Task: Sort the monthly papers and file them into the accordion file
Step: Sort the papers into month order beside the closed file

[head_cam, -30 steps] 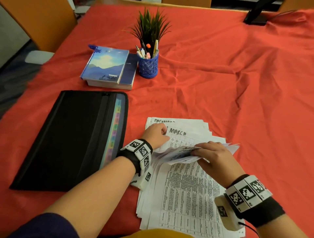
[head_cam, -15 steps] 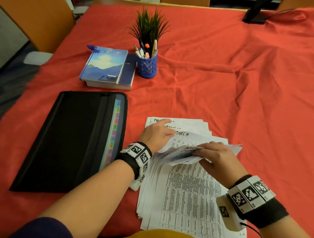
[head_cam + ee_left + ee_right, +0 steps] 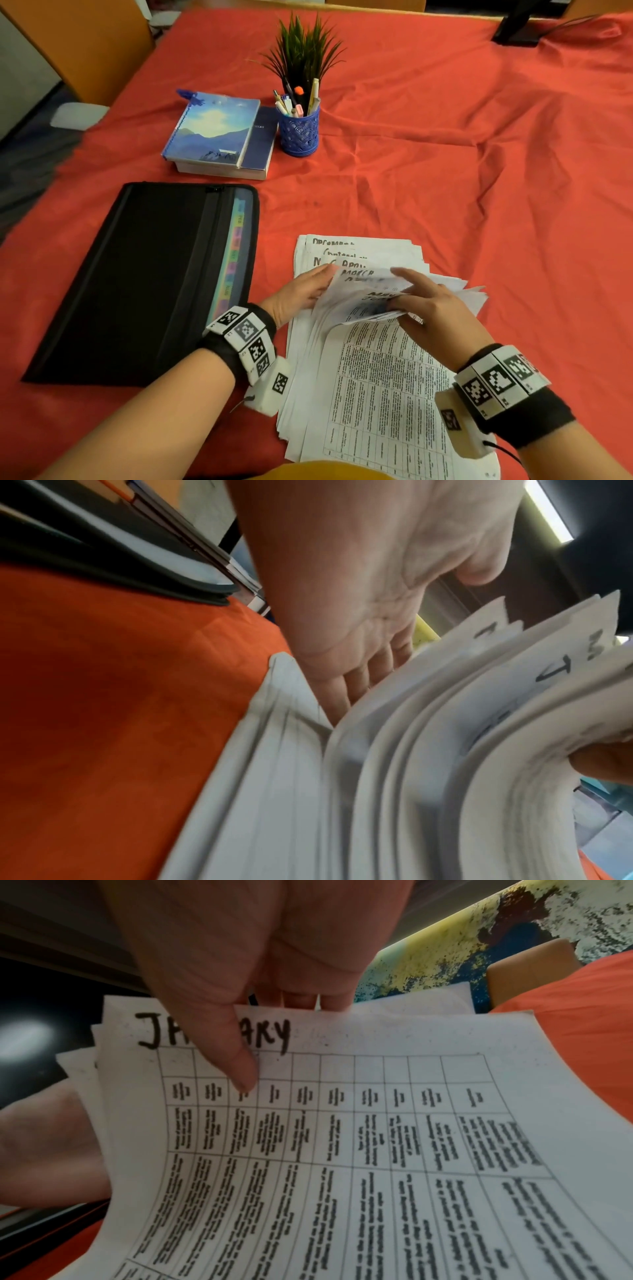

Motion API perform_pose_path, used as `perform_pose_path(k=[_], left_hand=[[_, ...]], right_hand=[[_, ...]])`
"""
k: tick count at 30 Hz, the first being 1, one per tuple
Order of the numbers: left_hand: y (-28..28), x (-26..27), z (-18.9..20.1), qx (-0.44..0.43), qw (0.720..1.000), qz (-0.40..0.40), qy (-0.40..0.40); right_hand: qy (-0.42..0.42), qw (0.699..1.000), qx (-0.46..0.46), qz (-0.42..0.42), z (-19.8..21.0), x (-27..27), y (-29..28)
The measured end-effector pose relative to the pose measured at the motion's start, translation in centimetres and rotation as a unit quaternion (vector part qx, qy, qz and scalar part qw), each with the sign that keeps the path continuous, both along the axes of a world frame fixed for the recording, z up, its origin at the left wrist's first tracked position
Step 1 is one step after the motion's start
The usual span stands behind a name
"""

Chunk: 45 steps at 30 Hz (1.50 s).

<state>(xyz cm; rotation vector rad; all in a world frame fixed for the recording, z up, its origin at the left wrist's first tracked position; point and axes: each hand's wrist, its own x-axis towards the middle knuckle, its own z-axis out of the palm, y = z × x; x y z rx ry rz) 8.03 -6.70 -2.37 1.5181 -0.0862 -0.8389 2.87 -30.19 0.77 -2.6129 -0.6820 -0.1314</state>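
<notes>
A red tablecloth [image 3: 445, 171], creased into long folds, covers the whole table from the near edge to the far edge. Orange-brown chair backs [image 3: 85, 44] stand past the far left corner, with grey floor beside them, and a dark stand [image 3: 517, 27] sits at the far right edge. The right wrist view shows a mottled yellow, blue and white wall [image 3: 496, 942] behind the table.

On the left lies the black accordion file [image 3: 137, 284], flat, its coloured index tabs showing along its right edge. Just right of it, near the person, the stack of papers [image 3: 373, 383] lies fanned on the cloth, printed with tables and headed by handwritten month names. Far of the file rests a blue spiral notebook [image 3: 212, 130] on top of a thicker book [image 3: 260, 144], and just right of them a blue mesh pen cup [image 3: 299, 132] holds pens, with a green spiky plant [image 3: 303, 51] close behind it.

The left hand [image 3: 298, 294] reaches into the stack from its left side, fingers [image 3: 342, 696] straight and slid between the sheets. The right hand [image 3: 431, 308] grips the far ends of the upper sheets, bent up off the pile; its thumb [image 3: 236, 1056] presses on the January sheet [image 3: 377, 1137] and its fingers curl behind.
</notes>
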Motion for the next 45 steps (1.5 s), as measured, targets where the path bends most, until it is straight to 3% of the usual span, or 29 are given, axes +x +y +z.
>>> perform_pose_path(k=[3,8,15,21,24,26,27,31,35,38,41,45], left_hand=[[-0.3,0.4,-0.2,0.007,0.999,0.04,0.021],[-1.3,0.5,-0.5,0.073,0.983,0.09,-0.145],[-0.6,-0.5,-0.2,0.057,0.974,0.074,-0.205],[0.2,-0.6,0.7,0.043,0.989,-0.034,-0.136],[0.6,0.2,0.4,0.067,0.993,0.065,-0.076],[0.4,1.1,-0.9,0.149,0.973,0.145,-0.102],[0.1,1.4,-1.4,0.187,0.964,0.146,-0.12],[-1.7,2.1,-1.6,0.239,0.958,0.049,-0.151],[-2.3,2.1,-1.2,0.206,0.958,0.117,-0.16],[-1.9,1.8,-0.8,0.13,0.966,0.161,-0.156],[-1.4,1.0,-0.4,0.077,0.982,0.092,-0.143],[-0.6,0.3,-1.2,0.092,0.988,0.015,-0.123]], right_hand=[[0.02,1.0,0.01,0.001,0.4,0.2,0.3],[0.031,0.999,0.004,0.026,2.1,0.0,0.1],[0.071,0.997,0.006,0.042,2.9,0.3,-0.7],[0.079,0.996,0.015,0.045,1.9,0.4,-0.3],[0.07,0.997,0.015,0.043,1.7,-0.2,-0.3],[0.07,0.997,0.015,0.037,1.5,-0.5,-0.3],[0.069,0.997,0.014,0.034,1.4,-0.6,-0.3],[0.058,0.998,0.003,0.029,1.2,-0.8,-0.2],[0.05,0.999,-0.004,0.02,1.2,-1.1,-0.2],[0.052,0.999,-0.005,0.012,0.7,-1.3,-0.5],[0.052,0.999,0.0,0.01,0.4,-1.5,-0.6],[0.054,0.999,0.001,0.004,0.4,-1.7,-0.5]])
